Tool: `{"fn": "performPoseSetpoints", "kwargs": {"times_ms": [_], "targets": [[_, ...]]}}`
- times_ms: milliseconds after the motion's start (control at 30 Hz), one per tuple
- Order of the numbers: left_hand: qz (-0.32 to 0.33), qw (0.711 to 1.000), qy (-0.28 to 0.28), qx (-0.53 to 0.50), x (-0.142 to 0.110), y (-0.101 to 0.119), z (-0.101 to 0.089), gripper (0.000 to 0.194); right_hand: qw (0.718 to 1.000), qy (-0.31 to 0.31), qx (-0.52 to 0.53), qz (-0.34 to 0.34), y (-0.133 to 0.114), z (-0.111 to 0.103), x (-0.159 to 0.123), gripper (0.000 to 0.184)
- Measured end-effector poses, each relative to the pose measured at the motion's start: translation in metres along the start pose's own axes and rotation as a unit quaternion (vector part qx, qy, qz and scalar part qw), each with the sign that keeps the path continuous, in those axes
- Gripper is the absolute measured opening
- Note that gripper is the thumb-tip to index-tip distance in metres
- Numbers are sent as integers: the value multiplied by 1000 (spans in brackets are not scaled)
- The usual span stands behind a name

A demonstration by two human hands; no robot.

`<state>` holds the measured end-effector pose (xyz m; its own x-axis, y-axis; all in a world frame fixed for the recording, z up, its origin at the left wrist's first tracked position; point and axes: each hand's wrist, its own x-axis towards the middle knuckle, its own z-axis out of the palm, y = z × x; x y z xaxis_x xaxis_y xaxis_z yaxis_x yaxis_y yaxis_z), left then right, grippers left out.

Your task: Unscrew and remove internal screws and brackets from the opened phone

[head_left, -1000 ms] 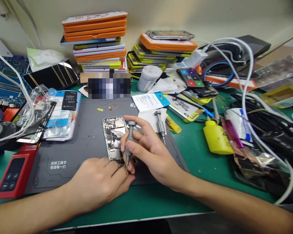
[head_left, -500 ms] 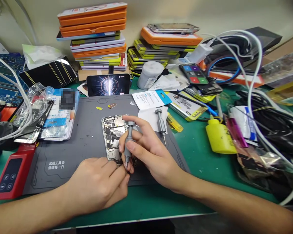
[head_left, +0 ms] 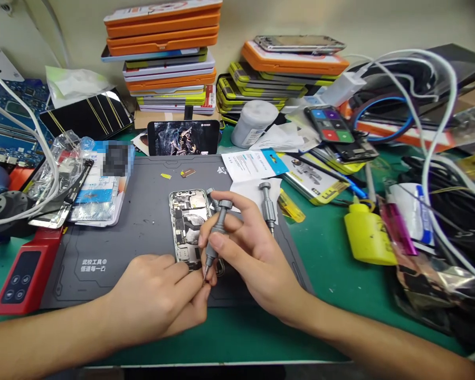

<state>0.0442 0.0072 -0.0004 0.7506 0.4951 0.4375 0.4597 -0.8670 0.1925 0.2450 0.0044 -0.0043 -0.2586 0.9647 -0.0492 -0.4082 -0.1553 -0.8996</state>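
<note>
An opened phone [head_left: 187, 224], its inner parts bare, lies on the grey mat [head_left: 142, 206]. My right hand [head_left: 247, 245] grips a grey screwdriver [head_left: 221, 215] between thumb and fingers, its handle tilted to the right. The screwdriver's thin tip points down to the fingertips of my left hand [head_left: 154, 290]. That hand is closed, thumb against fingers, at the phone's lower end; whatever it pinches is hidden. Part of the phone's lower right side is covered by my hands. A second grey screwdriver [head_left: 267, 206] lies right of my right hand, partly on white paper.
A propped phone with a lit screen [head_left: 183, 138] stands at the mat's far edge. Stacked orange and yellow cases [head_left: 162, 39] rise behind. A red device [head_left: 27, 279] is at left; a yellow bottle [head_left: 368, 237] and white cables [head_left: 439, 132] lie at right.
The view has shifted slightly, so the desk items sit further right. The screwdriver leans more to the right, its tip still at my left fingertips. The propped phone's screen picture has changed.
</note>
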Motion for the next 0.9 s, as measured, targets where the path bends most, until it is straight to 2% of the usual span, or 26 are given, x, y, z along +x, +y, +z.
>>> {"fn": "performPoseSetpoints", "kwargs": {"times_ms": [600, 900], "targets": [[-8, 1000, -9, 1, 1, 2, -2, 30, 1000, -10, 14, -1, -1, -3, 0, 41], [3, 1000, -4, 0, 0, 1, -2, 27, 1000, -8, 18, 22, -2, -3, 2, 41]]}}
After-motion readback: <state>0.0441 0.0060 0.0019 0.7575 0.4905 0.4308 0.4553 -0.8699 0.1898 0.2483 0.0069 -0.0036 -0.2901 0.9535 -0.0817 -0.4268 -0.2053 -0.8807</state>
